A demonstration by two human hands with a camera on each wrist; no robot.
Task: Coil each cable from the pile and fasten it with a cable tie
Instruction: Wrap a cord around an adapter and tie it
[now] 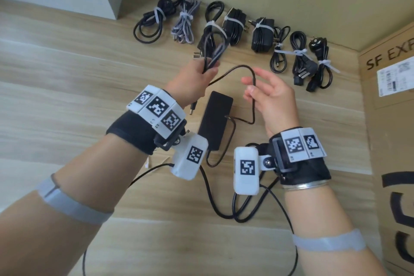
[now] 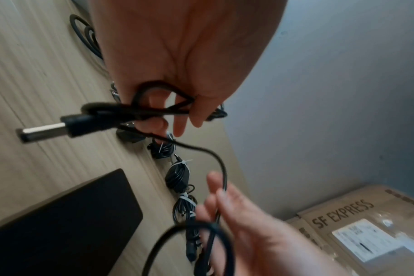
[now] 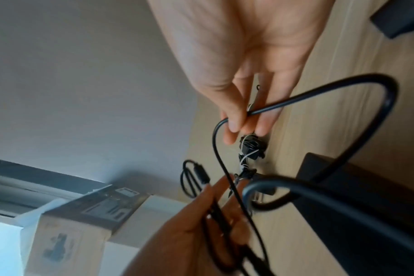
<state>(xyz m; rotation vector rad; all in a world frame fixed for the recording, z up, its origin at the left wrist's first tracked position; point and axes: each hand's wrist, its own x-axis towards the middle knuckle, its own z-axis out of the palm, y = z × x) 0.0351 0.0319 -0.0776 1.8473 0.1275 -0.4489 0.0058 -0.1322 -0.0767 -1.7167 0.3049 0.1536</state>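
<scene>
The left hand [image 2: 177, 61] fills the top of the left wrist view, its fingers curled round a few short loops of a thin black cable [image 1: 237, 69], with the barrel plug [image 2: 59, 127] sticking out to the side. In the head view this hand [image 1: 197, 80] is raised above the wooden worktop [image 1: 67, 63]. From it the cable arcs across to the right hand [image 1: 271, 94], which pinches the strand lightly between thumb and fingertips while the other fingers stay loosely extended. The cable then drops to a flat black power adapter [image 1: 216, 116] lying on the worktop between the two wrists, and more slack curls on the worktop nearer the person. Along the far wall lies a row of coiled cables [image 1: 235, 33], each bound with a white cable tie [image 1: 264, 27]. A cardboard box [image 1: 389, 119] printed SF EXPRESS stands at the right.
</scene>
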